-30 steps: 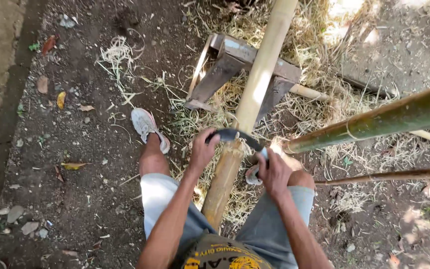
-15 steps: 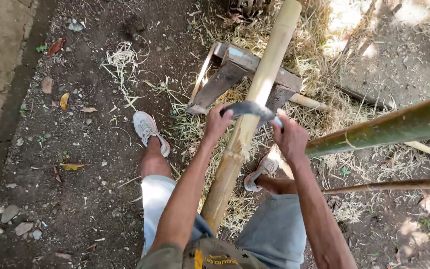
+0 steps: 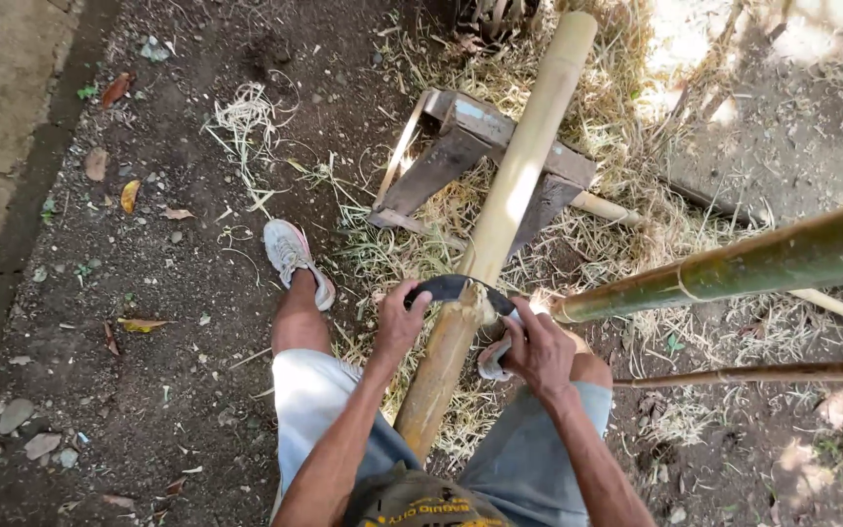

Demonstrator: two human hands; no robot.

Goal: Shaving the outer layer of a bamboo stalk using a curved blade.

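Note:
A long pale bamboo pole [image 3: 519,185] lies sloped over a small wooden stand [image 3: 441,161] and runs down between my knees. Across it sits a curved dark blade [image 3: 456,288]. My left hand [image 3: 397,322] is closed around the blade's left end. My right hand [image 3: 537,346] is closed around its right end. Below the blade the pole's skin looks darker; above it the surface is pale and scraped. Thin shavings curl at the blade's edge.
A green bamboo pole [image 3: 763,259] and a thinner brown stick [image 3: 763,373] cross from the right. My white shoe [image 3: 295,259] rests on dark soil. Straw-like shavings [image 3: 382,254] cover the ground around the stand. A concrete slab [image 3: 2,107] borders the left.
Both hands pushed the blade up the pole toward the stand, then drew it back down toward my body; it now sits near where it was a second ago.

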